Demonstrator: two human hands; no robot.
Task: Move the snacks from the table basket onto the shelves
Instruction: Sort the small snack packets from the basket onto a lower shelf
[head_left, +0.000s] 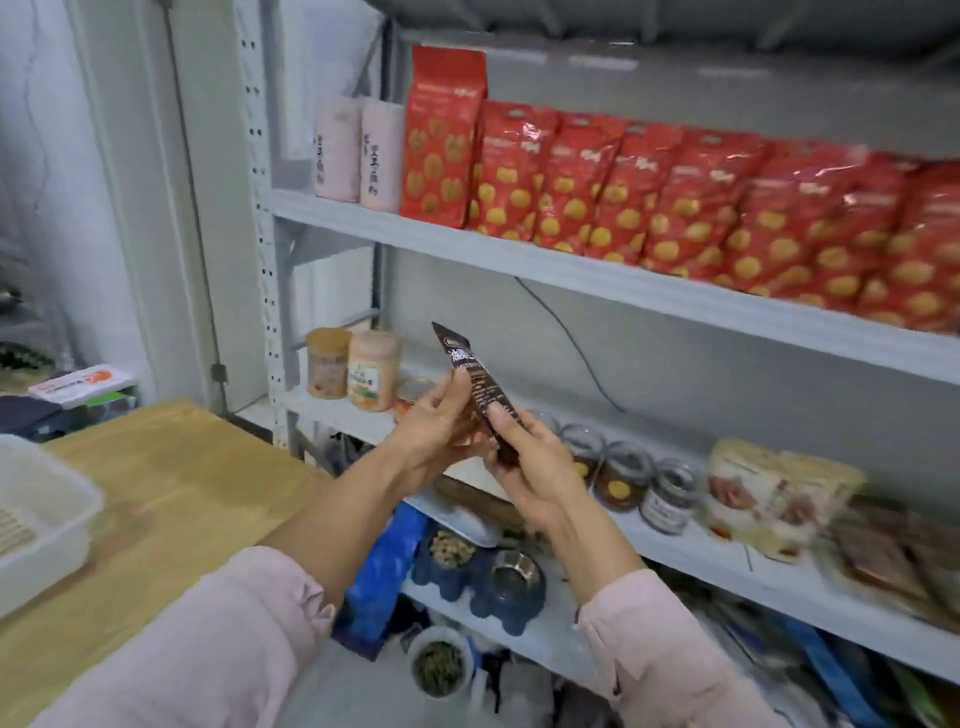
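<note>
Person stands at the corner of the worktop (182, 483), facing the metal shelves. One snack is out of the white basket (78, 491): a slim dark brown packet (470, 376), held tilted in the air in front of the middle shelf (691, 560) and touching no shelf. Left hand (434, 431) cradles it from the left, thumb pressed on the printed face and the other fingers curled behind. Right hand (532, 470) pinches the lower end between its thumb and curled fingers. The basket sits well apart at the left edge of view on the worktop; something pale lies inside, too cropped to identify. Upper shelf (571, 283) is packed with a leaning row of red bags (675, 208), beside two pink tubes (358, 150). The middle shelf carries two tubs (353, 369) at its left end, then glass jars (623, 473) and pale pouches (769, 493) further right. Judgement: this is the carry-and-place step for one packet, with the placing not yet done. The stretch of middle shelf between the tubs and the jars, just behind the hands, looks the likeliest slot. Next move calls for a short reach forward, the packet set down or leaned so it does not slide, the jars left unknocked, then both hands letting go. How much remains in the basket cannot be told.
</note>
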